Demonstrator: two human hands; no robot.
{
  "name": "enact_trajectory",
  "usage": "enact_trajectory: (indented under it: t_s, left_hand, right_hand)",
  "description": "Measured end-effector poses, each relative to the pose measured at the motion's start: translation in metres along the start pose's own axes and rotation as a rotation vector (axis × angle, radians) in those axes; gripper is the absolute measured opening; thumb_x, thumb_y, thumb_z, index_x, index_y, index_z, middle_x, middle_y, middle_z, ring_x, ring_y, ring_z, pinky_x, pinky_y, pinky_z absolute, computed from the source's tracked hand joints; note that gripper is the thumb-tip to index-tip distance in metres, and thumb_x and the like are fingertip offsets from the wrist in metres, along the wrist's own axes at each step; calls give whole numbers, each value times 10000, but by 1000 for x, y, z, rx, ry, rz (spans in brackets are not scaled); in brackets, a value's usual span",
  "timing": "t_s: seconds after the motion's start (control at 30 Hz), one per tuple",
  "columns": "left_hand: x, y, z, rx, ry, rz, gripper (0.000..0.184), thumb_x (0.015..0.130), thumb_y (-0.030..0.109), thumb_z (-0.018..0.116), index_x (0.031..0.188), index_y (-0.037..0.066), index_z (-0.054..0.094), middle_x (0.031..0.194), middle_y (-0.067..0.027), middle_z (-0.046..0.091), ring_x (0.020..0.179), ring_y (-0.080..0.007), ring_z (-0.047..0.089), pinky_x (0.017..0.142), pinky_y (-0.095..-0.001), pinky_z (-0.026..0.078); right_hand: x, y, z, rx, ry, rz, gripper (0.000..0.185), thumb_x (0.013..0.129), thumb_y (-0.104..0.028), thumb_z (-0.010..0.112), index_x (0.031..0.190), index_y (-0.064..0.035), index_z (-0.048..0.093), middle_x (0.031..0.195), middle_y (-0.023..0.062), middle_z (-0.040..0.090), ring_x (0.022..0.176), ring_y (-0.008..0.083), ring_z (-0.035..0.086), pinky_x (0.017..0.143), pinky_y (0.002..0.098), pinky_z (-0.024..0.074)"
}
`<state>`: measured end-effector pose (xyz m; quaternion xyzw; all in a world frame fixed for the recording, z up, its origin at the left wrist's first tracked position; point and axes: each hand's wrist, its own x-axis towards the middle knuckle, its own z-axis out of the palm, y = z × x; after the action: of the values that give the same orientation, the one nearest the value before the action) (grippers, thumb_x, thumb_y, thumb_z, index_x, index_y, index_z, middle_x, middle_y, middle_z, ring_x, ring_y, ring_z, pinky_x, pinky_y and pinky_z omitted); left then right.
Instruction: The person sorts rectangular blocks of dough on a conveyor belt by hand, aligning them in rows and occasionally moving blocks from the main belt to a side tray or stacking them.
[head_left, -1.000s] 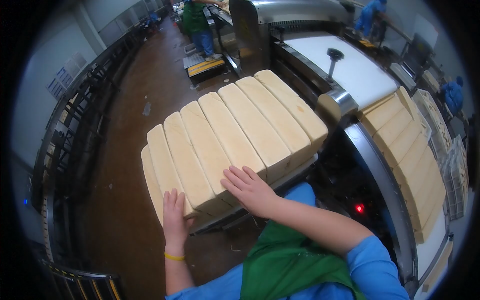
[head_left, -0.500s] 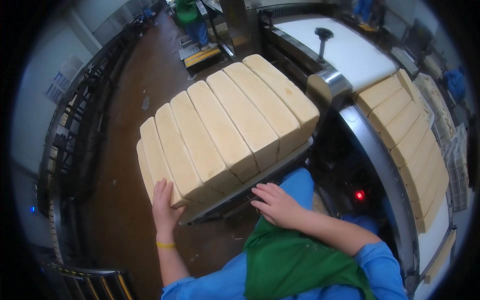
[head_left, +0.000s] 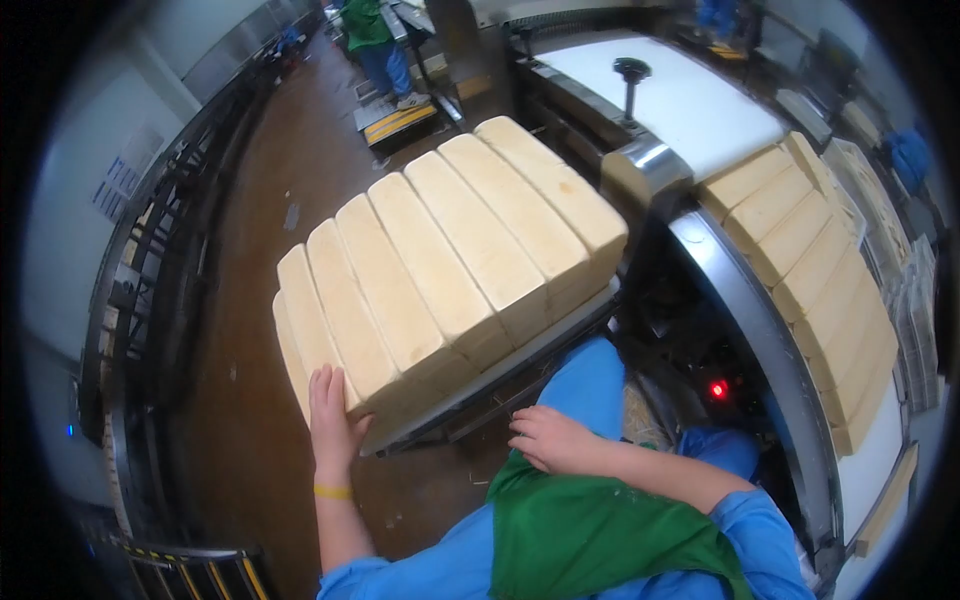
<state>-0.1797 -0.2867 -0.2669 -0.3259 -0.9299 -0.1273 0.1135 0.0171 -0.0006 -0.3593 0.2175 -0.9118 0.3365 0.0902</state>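
Several long cream-coloured blocks point(head_left: 425, 265) with rounded edges stand side by side in a row, packed closely together. They rest on a pale board point(head_left: 500, 362) over a dark metal support. My left hand point(head_left: 333, 425) lies against the near left end of the row, its fingers stretched over the corner of a block and its thumb apart. Holding nothing, my right hand point(head_left: 555, 438) hovers over my blue-clad leg point(head_left: 588, 385) and green apron point(head_left: 600, 530), apart from the blocks. Its fingers are loosely bent.
On my right, a metal-edged machine point(head_left: 745, 290) has a white belt point(head_left: 665, 85) carrying more cream blocks point(head_left: 815, 290). A black knob point(head_left: 631, 70) stands beside the belt. White crates point(head_left: 912, 310) are at far right. Ahead, a person in green and blue point(head_left: 380, 55) stands on a yellow-striped step point(head_left: 398, 125).
My right hand has drawn down and back, slightly away from the near edge of the blocks. My left hand stays on the row's left end. The view has shifted a little.
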Motion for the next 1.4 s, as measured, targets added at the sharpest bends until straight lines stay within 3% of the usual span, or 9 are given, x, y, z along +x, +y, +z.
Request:
enact_trajectory:
  t_s: [0.23, 0.3, 0.37, 0.57, 0.77, 1.0, 1.2, 1.27, 1.4]
  left_hand:
    - [-1, 13, -5, 165, -41, 49, 792, 622, 102, 818, 1322, 23, 456, 1336, -197, 485, 1250, -348, 464, 1044, -413, 398]
    - [39, 62, -46, 308, -511, -208, 854, 585, 17, 829, 1336, 1, 424, 1344, -216, 477, 1299, -370, 409, 1088, -424, 342]
    - [43, -13, 9, 209, 95, 312, 710, 625, 53, 819, 1252, -5, 491, 1264, -210, 530, 1224, -375, 472, 1020, -429, 394]
    - [99, 132, 55, -203, 36, 615, 394, 742, 53, 725, 1100, -6, 572, 1112, -195, 593, 1056, -375, 568, 911, -424, 456]
    - [96, 256, 41, -194, -63, 818, 274, 860, 244, 669, 1041, 40, 654, 996, -158, 665, 930, -339, 628, 815, -413, 506]
    - [90, 282, 49, -129, -138, 868, 263, 854, 238, 667, 1009, 25, 656, 968, -163, 659, 907, -327, 628, 802, -408, 506]
    - [85, 305, 75, -168, -177, 863, 364, 637, 113, 779, 963, 52, 630, 951, -141, 635, 906, -349, 602, 791, -435, 485]
    - [84, 321, 67, -203, -193, 912, 336, 656, 130, 772, 949, 49, 629, 940, -142, 634, 887, -343, 604, 770, -432, 485]
    - [87, 334, 71, -283, -183, 986, 328, 655, 137, 763, 943, 51, 631, 894, -135, 637, 845, -342, 604, 748, -434, 482]
  right_hand:
    - [-17, 23, -16, -95, 158, -122, 192, 739, -128, 616, 908, -38, 624, 1001, 139, 590, 1094, 319, 510, 937, 439, 415]
    - [-25, 27, -49, -96, 233, -74, 190, 738, -126, 637, 910, -46, 623, 979, 127, 589, 1092, 310, 512, 928, 431, 417]
    - [-42, 30, -88, -117, 361, -17, 198, 737, -121, 651, 920, -50, 622, 977, 120, 589, 1071, 306, 524, 912, 426, 425]
    - [-179, 11, -216, -465, 759, 332, 278, 735, -64, 649, 1013, -46, 629, 1056, 130, 609, 1039, 328, 564, 908, 432, 453]
    - [-457, -36, -252, -734, 1398, 1275, 265, 810, -140, 671, 1064, -69, 644, 1120, 129, 613, 1101, 295, 542, 980, 379, 425]
    - [-691, -199, -219, -1132, 1407, 2621, 632, 735, -342, 748, 1233, -1, 559, 1220, 208, 542, 1169, 349, 519, 1010, 407, 415]
    - [-719, -233, -185, -802, 1484, 2356, 773, 718, -383, 739, 1271, 101, 496, 1273, 247, 492, 1160, 354, 532, 1009, 427, 422]
    - [-751, -232, -166, -1028, 1571, 2154, 670, 752, -391, 706, 1196, 86, 550, 1083, 216, 602, 946, 325, 633, 855, 394, 518]
    - [-765, -273, -175, -148, 2130, 1844, 412, 832, -346, 632, 981, 36, 590, 747, 134, 605, 554, 251, 567, 533, 348, 490]
